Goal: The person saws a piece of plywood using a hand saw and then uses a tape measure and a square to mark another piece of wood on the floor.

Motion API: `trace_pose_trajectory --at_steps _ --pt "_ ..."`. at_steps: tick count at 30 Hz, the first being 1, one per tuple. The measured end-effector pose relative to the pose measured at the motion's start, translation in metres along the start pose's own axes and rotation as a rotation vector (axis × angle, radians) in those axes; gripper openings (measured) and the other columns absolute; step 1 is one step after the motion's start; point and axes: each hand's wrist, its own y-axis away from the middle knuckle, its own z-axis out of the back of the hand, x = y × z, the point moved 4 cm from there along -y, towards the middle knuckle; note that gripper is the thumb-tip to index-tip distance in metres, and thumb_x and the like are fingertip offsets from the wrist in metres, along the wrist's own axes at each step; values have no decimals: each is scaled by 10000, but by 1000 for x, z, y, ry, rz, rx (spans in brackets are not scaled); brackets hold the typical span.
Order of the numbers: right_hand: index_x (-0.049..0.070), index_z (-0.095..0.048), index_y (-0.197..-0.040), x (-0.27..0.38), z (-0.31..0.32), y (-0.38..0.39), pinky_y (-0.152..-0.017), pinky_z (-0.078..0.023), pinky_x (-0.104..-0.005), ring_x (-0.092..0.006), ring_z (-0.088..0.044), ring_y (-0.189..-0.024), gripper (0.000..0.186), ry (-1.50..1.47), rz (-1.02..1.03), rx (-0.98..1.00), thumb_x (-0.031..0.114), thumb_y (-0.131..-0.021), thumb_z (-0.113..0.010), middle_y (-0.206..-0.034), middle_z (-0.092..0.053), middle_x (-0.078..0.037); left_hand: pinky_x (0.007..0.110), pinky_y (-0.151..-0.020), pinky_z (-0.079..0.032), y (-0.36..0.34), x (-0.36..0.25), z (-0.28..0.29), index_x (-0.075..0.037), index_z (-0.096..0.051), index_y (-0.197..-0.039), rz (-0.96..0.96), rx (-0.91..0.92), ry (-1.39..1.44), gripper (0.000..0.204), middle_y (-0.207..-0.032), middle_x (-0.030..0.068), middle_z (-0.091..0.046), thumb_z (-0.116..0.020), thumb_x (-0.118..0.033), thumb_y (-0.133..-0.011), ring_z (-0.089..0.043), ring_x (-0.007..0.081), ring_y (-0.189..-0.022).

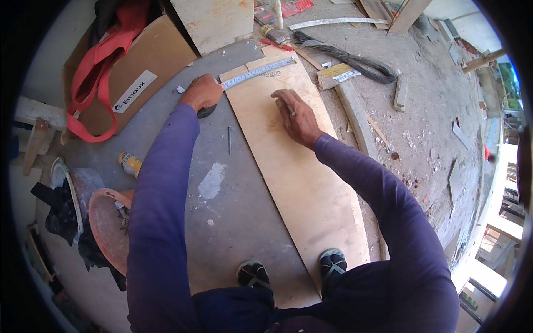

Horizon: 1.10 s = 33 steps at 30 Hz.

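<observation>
My left hand is closed around a tape measure, whose dark case shows below the fingers. Its pale blade stretches rightward across the far end of a long plywood board. Above that board, short of the blade, my right hand has its fingers bent inward. A small light-coloured bit shows between thumb and fingers, too small to name. A nail lies on the grey floor sheet left of the board. My right foot is on the board's near end, and my left foot stands beside it.
At the left are a cardboard box with a red strap, a yellow bottle and an orange bucket. Bundled wire, a wooden beam and scattered debris lie on the rough floor at right.
</observation>
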Motion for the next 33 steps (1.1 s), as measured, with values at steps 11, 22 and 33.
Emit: trace_pose_trajectory --at_steps 11,22,33 --pt "176 -596 -1341 9 -14 42 -988 -414 -437 -260 -565 -1165 349 380 311 382 148 -994 -585 -1361 -595 -65 400 -647 -399 8 -9 13 -39 -657 -717 -103 159 268 444 -652 66 -563 -637 -337 -1046 -512 192 -634" --pt "160 -593 -1306 14 -11 38 -981 -402 -432 -274 -556 -1129 345 349 274 393 123 -963 -591 -1272 -600 -77 383 -762 -469 21 69 31 -35 -709 -738 -52 214 186 439 -706 86 -650 -625 -322 -1060 -606 217 -726" --pt "134 -591 -1326 17 -8 37 -1000 -404 -438 -286 -551 -1130 376 344 293 366 94 -952 -606 -1302 -598 -95 404 -814 -495 31 88 33 -37 -737 -744 15 227 79 414 -772 108 -724 -661 -330 -1028 -670 249 -783"
